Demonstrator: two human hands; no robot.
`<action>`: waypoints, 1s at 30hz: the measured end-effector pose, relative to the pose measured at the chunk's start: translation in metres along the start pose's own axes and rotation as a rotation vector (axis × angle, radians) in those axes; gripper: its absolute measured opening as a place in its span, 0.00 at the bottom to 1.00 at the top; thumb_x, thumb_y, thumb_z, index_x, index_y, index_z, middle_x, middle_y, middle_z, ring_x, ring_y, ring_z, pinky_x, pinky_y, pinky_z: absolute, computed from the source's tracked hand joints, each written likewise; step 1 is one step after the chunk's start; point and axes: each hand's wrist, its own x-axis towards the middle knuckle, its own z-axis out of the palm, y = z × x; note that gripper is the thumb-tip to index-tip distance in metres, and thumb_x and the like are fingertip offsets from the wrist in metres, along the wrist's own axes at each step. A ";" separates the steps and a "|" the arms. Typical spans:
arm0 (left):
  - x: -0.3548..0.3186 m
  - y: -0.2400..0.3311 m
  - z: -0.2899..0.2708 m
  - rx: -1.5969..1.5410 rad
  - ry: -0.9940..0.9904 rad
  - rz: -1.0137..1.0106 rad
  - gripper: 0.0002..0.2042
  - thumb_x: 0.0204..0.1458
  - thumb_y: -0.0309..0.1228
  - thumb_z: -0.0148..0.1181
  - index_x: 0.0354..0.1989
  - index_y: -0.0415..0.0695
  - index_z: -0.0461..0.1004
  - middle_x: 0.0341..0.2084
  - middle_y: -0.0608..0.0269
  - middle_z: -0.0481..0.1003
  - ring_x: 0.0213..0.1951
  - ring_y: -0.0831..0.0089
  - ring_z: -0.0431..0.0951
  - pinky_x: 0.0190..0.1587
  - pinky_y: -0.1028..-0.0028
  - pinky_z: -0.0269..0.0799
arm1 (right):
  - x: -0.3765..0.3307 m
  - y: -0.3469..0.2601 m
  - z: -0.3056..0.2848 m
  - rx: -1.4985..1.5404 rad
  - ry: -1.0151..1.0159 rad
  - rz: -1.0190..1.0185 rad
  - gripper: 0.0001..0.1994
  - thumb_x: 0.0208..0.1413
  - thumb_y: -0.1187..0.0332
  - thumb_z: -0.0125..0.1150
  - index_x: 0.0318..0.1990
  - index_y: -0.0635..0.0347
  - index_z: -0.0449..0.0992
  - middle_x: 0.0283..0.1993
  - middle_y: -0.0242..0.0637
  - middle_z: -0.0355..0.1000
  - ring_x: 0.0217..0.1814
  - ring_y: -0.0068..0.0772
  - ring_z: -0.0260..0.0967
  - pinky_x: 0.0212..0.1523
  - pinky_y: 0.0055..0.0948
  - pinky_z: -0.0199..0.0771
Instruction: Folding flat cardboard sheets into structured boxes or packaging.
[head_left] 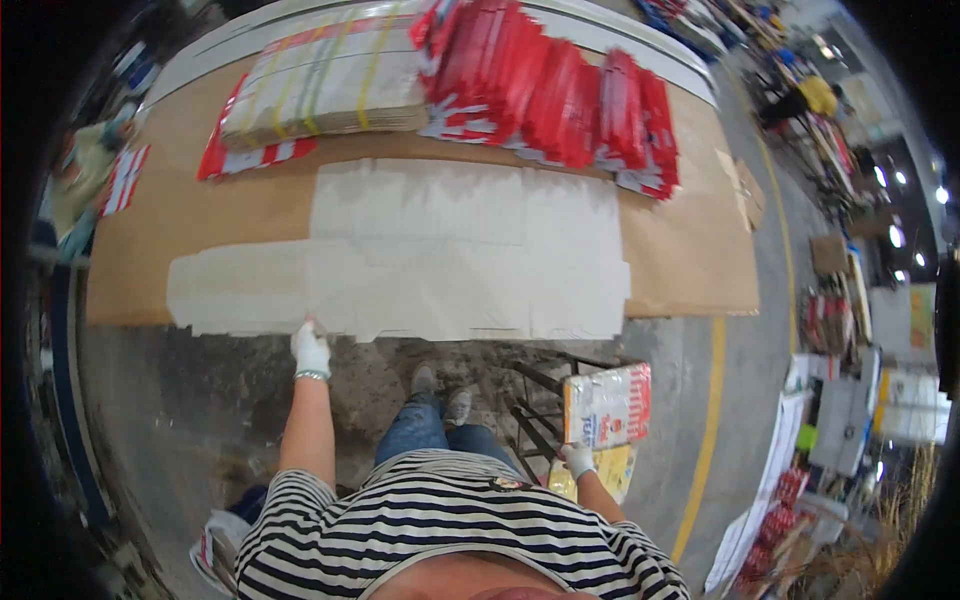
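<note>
left hand pinching white flat sheet near edge | light, floppy, probably tearable | right hand gripping printed pack at its corner

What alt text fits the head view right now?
Gloved left hand touches the near edge of a white cardboard sheet on a brown table; right hand touches a printed stack beside it. Red flat cartons lie behind.

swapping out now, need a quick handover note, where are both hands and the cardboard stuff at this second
Left hand: gloved, fingers on the near edge of the white flat sheet spread on the brown table.
Right hand: gloved, low at the side, on the stack of printed flats on a stand.
Red flats and a strapped bundle lie at the far edge.
Done: sheet lying flat. Left: it is unfolded.
</note>
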 end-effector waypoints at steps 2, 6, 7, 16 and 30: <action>0.009 -0.002 -0.007 -0.152 -0.079 -0.084 0.09 0.53 0.36 0.62 0.29 0.44 0.73 0.21 0.67 0.67 0.22 0.74 0.66 0.24 0.70 0.63 | -0.041 -0.005 0.003 -0.200 -0.079 -0.185 0.13 0.51 0.62 0.53 0.29 0.63 0.78 0.31 0.42 0.78 0.33 0.35 0.76 0.31 0.33 0.76; -0.001 0.001 0.023 -0.152 0.015 -0.166 0.05 0.54 0.28 0.61 0.35 0.41 0.73 0.30 0.65 0.72 0.30 0.72 0.71 0.31 0.67 0.69 | -0.102 -0.066 -0.001 -0.301 -0.059 -0.256 0.14 0.49 0.63 0.58 0.39 0.62 0.79 0.34 0.48 0.78 0.36 0.44 0.77 0.40 0.36 0.75; 0.003 0.003 0.012 -0.128 0.033 -0.168 0.07 0.54 0.28 0.61 0.38 0.40 0.73 0.32 0.64 0.73 0.34 0.71 0.73 0.35 0.66 0.71 | -0.104 -0.077 0.000 -0.278 -0.054 -0.307 0.14 0.49 0.63 0.58 0.40 0.62 0.79 0.34 0.49 0.77 0.37 0.45 0.77 0.41 0.37 0.74; 0.030 0.002 -0.006 -0.091 0.092 -0.175 0.18 0.55 0.35 0.60 0.53 0.47 0.71 0.51 0.65 0.73 0.50 0.68 0.71 0.52 0.60 0.67 | -0.066 -0.109 -0.059 -0.196 0.100 -0.498 0.16 0.53 0.60 0.58 0.45 0.61 0.78 0.41 0.53 0.76 0.47 0.50 0.75 0.49 0.40 0.72; -0.015 0.017 0.014 -0.240 -0.050 -0.192 0.20 0.58 0.39 0.50 0.55 0.40 0.68 0.55 0.56 0.70 0.58 0.59 0.67 0.62 0.56 0.62 | 0.039 -0.095 -0.208 -0.393 0.220 -0.370 0.15 0.50 0.62 0.58 0.41 0.61 0.78 0.36 0.53 0.76 0.39 0.47 0.76 0.41 0.41 0.76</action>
